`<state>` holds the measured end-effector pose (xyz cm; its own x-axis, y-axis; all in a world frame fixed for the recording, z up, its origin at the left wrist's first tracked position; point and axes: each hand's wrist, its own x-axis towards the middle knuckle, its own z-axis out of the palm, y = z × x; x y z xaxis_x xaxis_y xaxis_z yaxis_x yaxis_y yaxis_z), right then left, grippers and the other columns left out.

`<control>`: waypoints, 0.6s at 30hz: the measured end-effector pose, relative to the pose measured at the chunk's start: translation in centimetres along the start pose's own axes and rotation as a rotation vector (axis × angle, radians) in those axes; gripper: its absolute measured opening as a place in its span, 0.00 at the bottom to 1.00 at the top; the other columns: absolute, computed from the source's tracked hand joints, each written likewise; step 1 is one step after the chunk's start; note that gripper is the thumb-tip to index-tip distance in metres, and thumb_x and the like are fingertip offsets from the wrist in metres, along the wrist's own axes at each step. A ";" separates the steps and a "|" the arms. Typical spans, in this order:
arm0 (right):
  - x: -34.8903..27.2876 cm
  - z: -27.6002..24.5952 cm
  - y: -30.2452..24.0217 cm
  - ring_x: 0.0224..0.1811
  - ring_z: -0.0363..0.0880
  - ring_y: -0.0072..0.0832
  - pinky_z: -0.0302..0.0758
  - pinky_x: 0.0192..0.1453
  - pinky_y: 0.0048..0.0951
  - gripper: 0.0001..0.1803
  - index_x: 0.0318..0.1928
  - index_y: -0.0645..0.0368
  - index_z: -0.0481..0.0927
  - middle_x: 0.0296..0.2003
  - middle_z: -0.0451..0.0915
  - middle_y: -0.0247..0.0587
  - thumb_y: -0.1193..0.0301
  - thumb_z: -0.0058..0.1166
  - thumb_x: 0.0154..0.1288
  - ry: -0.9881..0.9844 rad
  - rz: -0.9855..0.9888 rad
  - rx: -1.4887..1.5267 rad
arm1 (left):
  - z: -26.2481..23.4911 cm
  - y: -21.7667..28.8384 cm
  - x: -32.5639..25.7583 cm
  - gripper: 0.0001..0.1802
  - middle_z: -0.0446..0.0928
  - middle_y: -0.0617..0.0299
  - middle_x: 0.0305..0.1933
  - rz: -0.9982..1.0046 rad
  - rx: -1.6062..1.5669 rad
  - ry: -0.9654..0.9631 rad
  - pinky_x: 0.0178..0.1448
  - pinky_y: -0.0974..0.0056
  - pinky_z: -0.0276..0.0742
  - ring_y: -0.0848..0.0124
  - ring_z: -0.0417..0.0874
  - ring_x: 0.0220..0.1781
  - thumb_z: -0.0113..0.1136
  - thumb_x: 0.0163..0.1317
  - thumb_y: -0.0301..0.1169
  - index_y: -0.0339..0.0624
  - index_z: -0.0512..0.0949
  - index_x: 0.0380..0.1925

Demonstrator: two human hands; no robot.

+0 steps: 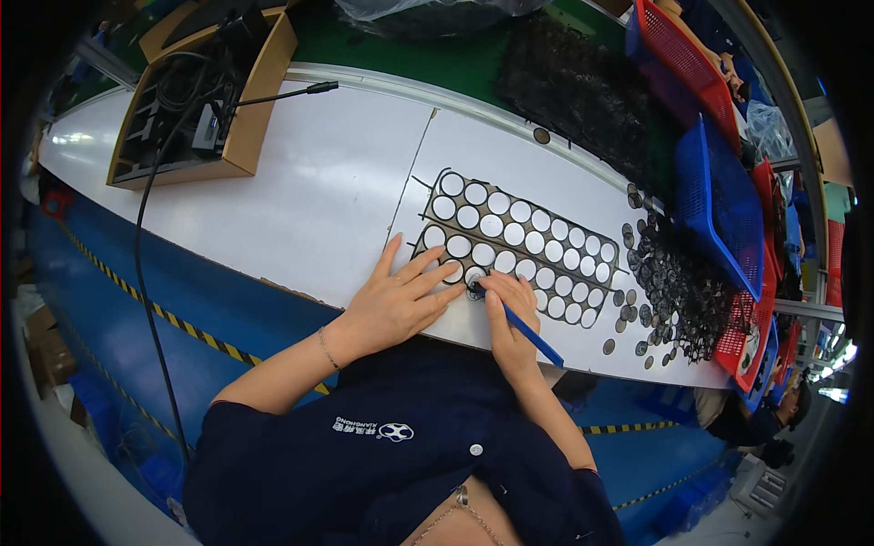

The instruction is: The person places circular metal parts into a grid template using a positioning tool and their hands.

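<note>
A flat black frame [499,244] with rows of round holes lies on the white table, and white shows through the holes. My left hand [390,305] rests flat over its near left corner with the fingers spread. Close by, my right hand [512,320] is closed round a slim blue-handled tool [535,337]; its tip is hidden by the fingers. Just beyond the right fingertips is a small dark disc [475,289] at one of the near holes, between both hands. Whether the tool touches it, I cannot tell.
Many loose dark discs [660,264] are heaped at the right of the white table [309,182]. Blue [719,205] and red [687,68] plastic baskets stand beyond them. A cardboard box [241,146] with cables sits far left. Black parts [583,91] are piled behind the table edge.
</note>
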<state>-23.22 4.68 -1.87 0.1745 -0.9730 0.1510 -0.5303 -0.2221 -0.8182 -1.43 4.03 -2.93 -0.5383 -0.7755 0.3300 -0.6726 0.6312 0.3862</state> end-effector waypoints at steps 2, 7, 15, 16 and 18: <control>0.1 0.2 -0.3 0.61 0.77 0.37 0.57 0.74 0.47 0.12 0.49 0.58 0.84 0.48 0.85 0.42 0.68 0.52 0.73 0.010 -0.005 -0.027 | 0.1 0.0 0.0 0.19 0.74 0.67 0.64 -0.005 0.004 0.012 0.77 0.34 0.51 0.62 0.69 0.72 0.67 0.60 0.36 0.55 0.82 0.53; 0.2 0.5 -0.1 0.60 0.77 0.36 0.55 0.74 0.46 0.11 0.49 0.57 0.84 0.47 0.85 0.40 0.67 0.54 0.72 -0.020 -0.008 -0.060 | 0.1 -0.1 -0.2 0.19 0.74 0.66 0.64 -0.008 0.010 0.001 0.77 0.34 0.51 0.62 0.69 0.72 0.67 0.60 0.36 0.55 0.82 0.53; 0.2 0.6 -0.1 0.60 0.77 0.36 0.55 0.73 0.46 0.12 0.49 0.57 0.85 0.47 0.85 0.40 0.66 0.55 0.72 -0.016 -0.007 -0.071 | 0.1 -0.1 -0.3 0.19 0.74 0.67 0.65 -0.009 0.004 0.006 0.78 0.35 0.50 0.63 0.69 0.73 0.67 0.60 0.36 0.55 0.81 0.53; 0.2 0.6 -0.1 0.60 0.77 0.36 0.55 0.73 0.46 0.12 0.49 0.57 0.85 0.47 0.85 0.40 0.66 0.55 0.72 -0.018 0.000 -0.064 | 0.1 -0.1 -0.3 0.20 0.74 0.67 0.65 -0.011 0.000 0.005 0.78 0.35 0.50 0.63 0.68 0.73 0.67 0.60 0.36 0.55 0.81 0.53; 0.2 0.6 0.0 0.60 0.77 0.36 0.55 0.74 0.46 0.12 0.49 0.57 0.85 0.47 0.85 0.40 0.66 0.55 0.72 -0.018 -0.004 -0.072 | 0.1 -0.1 -0.2 0.20 0.74 0.67 0.65 -0.012 -0.005 0.002 0.78 0.35 0.50 0.63 0.68 0.73 0.67 0.60 0.36 0.54 0.81 0.53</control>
<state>-22.66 4.57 -2.18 0.1913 -0.9709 0.1439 -0.5880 -0.2307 -0.7752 -1.32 4.16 -3.11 -0.5289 -0.7830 0.3273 -0.6764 0.6219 0.3947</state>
